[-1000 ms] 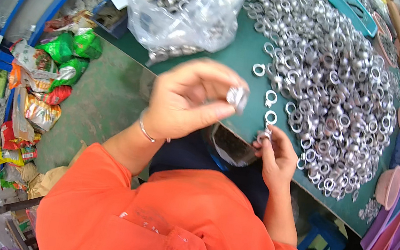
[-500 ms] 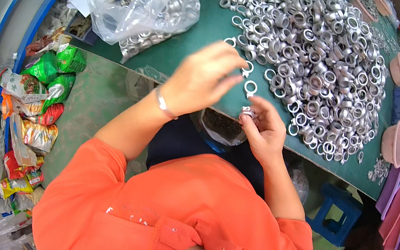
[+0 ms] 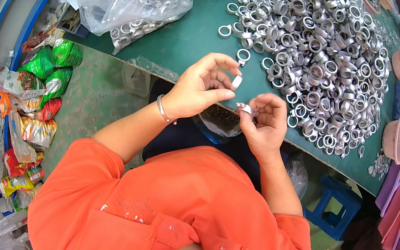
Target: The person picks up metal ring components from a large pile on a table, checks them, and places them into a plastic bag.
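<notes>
"Checking grips. L hand [image 3: 200,84]?"

"Fingers bent, partly open curl, thumb stretched out below. Silver ring [image 3: 237,81] held edge-on at fingertips; can't tell if thumb touches it."

"R hand [image 3: 267,128]?"

"Fingers loosely curled. Lugged ring [image 3: 244,108] held at thumb tip; can't tell if index presses it too, detail's too small."

"Ring locs?"

"Both betw. the hands, approx. at nr edge of green table [image 3: 199,30], near but apart from e/o."

"Nearby?"

"Loose ring [image 3: 243,55] on table just past L fingertips; big ring pile [image 3: 319,65] to R; clear plastic bag [image 3: 136,0] w/ more rings to L."
</notes>
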Tool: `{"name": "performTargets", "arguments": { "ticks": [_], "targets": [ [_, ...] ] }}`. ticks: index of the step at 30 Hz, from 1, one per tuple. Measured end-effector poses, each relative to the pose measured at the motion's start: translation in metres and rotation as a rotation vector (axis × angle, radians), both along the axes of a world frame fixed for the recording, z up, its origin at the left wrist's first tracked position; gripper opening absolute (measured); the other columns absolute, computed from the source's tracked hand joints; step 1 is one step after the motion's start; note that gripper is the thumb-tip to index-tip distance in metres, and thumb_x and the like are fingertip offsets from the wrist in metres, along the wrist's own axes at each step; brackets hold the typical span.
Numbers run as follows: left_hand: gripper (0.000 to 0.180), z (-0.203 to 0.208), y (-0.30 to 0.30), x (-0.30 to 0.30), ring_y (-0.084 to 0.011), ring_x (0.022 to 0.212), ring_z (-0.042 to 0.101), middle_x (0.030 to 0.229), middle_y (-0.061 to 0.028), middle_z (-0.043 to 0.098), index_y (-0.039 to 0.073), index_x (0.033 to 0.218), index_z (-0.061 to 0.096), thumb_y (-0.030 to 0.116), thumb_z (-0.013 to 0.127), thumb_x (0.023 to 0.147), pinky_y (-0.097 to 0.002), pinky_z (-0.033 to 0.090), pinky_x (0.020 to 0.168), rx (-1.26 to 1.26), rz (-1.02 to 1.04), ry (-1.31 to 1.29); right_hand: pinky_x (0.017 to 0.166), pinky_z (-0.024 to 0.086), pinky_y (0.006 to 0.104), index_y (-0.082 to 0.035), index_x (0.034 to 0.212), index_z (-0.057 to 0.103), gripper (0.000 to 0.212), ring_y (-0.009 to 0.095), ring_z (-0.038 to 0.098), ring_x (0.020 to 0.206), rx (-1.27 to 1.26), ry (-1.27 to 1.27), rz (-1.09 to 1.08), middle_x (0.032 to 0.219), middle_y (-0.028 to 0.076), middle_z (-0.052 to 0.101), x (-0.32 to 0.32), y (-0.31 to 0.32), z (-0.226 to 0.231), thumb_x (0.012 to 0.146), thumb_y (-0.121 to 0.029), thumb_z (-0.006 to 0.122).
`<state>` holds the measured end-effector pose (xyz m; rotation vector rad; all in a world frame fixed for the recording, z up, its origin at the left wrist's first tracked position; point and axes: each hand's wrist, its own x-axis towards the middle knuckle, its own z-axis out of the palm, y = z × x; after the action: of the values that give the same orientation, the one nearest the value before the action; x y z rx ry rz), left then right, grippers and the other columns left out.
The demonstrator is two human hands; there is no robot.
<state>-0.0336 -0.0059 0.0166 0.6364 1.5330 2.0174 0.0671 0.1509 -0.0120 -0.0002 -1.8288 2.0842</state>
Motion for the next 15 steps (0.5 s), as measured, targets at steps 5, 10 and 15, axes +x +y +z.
{"name": "performTargets", "arguments": {
  "ticks": [5, 10, 15],
  "targets": [
    [0.031, -0.002, -0.003, 0.014, -0.0228, 0.098, 0.063, 0.116, -0.0126, 0.057, 0.001, 0.114, 0.056, -0.006, 0.063, 0.084, -0.0367, 0.053, 0.087, 0.159, -0.023, -0.247, 0.068, 0.051, 0.0228, 0.004, 0.096, 0.055, 0.018, 0.012, 0.063, 0.080, 0.013, 0.059, 0.067, 0.095, 0.009, 0.056, -0.001, 0.006, 0.002, 0.081, 0.011, 0.062],
    [0.027, 0.002, -0.003, 0.020, -0.0234, 0.093, 0.066, 0.113, -0.0148, 0.061, 0.000, 0.114, 0.057, -0.002, 0.062, 0.087, -0.0352, 0.054, 0.085, 0.187, 0.018, -0.452, 0.068, 0.053, 0.0242, 0.006, 0.098, 0.056, 0.017, 0.015, 0.064, 0.081, -0.021, 0.060, 0.096, 0.098, 0.010, 0.056, -0.001, 0.008, 0.007, 0.083, 0.012, 0.059],
    [0.021, -0.004, -0.005, 0.025, -0.0170, 0.085, 0.065, 0.101, -0.0134, 0.066, 0.000, 0.110, 0.060, 0.004, 0.060, 0.090, -0.0273, 0.055, 0.074, 0.203, 0.092, -0.447, 0.065, 0.052, 0.0230, 0.006, 0.100, 0.058, 0.016, 0.013, 0.064, 0.079, -0.061, -0.089, 0.143, 0.094, 0.010, 0.060, 0.003, 0.010, 0.010, 0.085, 0.010, 0.057]
  ]
}}
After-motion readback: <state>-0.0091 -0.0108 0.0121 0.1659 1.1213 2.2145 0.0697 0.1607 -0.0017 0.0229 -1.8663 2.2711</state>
